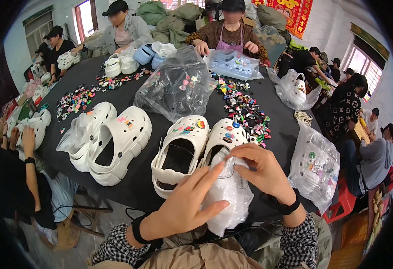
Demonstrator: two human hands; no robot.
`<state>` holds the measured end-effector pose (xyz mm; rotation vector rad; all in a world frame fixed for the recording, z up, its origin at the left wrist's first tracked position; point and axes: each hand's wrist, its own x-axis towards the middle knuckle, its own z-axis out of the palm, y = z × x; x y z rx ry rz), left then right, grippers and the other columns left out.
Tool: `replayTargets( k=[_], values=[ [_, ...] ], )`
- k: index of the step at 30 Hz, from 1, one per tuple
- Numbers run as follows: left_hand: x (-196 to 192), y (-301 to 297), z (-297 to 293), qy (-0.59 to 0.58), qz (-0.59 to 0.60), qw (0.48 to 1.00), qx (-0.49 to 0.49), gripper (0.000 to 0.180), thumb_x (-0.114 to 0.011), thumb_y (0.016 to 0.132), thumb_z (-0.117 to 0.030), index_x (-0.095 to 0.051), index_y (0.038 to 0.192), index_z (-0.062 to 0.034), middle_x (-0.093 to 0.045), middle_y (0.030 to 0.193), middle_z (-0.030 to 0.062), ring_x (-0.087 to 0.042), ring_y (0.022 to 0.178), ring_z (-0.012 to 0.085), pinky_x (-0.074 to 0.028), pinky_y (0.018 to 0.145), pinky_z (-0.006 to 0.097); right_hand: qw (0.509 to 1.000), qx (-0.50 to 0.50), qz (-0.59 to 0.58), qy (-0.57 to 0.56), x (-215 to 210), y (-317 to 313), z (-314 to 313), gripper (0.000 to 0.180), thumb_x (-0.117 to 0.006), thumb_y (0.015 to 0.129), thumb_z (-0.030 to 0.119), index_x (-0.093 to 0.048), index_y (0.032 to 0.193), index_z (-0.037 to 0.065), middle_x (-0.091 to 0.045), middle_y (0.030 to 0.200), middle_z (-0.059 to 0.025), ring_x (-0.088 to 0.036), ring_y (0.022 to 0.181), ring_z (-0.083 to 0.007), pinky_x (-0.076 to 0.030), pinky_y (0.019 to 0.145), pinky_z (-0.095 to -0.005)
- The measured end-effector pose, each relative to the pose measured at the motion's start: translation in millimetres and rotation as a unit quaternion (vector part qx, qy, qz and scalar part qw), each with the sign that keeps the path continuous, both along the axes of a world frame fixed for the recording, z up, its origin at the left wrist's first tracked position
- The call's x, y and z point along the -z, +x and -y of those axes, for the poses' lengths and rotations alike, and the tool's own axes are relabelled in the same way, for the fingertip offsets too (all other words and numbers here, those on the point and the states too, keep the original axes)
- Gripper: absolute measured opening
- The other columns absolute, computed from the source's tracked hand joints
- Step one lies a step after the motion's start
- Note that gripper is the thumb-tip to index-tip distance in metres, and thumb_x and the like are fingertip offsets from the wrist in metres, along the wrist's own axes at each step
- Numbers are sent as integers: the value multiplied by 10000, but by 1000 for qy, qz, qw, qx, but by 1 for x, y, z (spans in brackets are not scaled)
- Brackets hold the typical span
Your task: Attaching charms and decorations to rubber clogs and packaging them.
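Observation:
In front of me on the black table (160, 101) stands a pair of white clogs, a left one (185, 127) and a right one (226, 131), with colourful charms on their toes. A crumpled clear plastic bag (227, 204) hangs at the heel end of the right clog, hiding that part. My right hand (262, 168) pinches the bag's upper edge between thumb and fingers. Against the bag's left side lies my left hand (185, 201), open, its fingers stretched out and thumb apart. Another white clog pair (131, 130) sits to the left, with clear plastic behind it.
Loose charms (250, 119) lie heaped past the clogs, with another heap (75, 101) at far left. Bagged clogs (315, 168) rest at right, near a coil of string (302, 118). An empty-looking clear bag (178, 85) lies mid-table. Co-workers sit across and at left.

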<state>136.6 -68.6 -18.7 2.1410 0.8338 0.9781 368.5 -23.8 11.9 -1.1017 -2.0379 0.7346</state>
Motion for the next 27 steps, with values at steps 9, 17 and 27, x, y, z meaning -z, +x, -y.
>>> replayTargets(
  k=[9, 17, 27],
  values=[
    [19, -10, -5, 146, -145, 976, -65, 737, -638, 899, -394, -420, 1459, 32, -500, 1390, 227, -502, 1228, 388, -346, 1076, 466, 970, 12, 176, 168, 11, -24, -5, 185, -663, 762, -44, -628, 942, -64, -588, 951, -163, -653, 760, -371, -540, 658, -395],
    [27, -14, -1, 114, -46, 988, -92, 696, -597, 930, -494, -502, 1433, -23, -513, 1343, 247, -572, 1069, 342, -398, 994, 427, 770, 52, 489, 407, 18, -43, -37, 189, -641, 755, 141, -679, 918, 51, -551, 1051, -78, -526, 1039, -225, -419, 919, -348],
    [23, -15, -10, 203, -76, 975, -46, 677, -747, 814, -471, -621, 1324, -44, -636, 1202, 155, -606, 1007, 268, -419, 941, 381, 806, 135, 436, 377, 37, -45, -60, 343, -597, 846, 150, -568, 1172, 48, -564, 1281, -109, -545, 1227, -292, -437, 1000, -435]
  ],
)
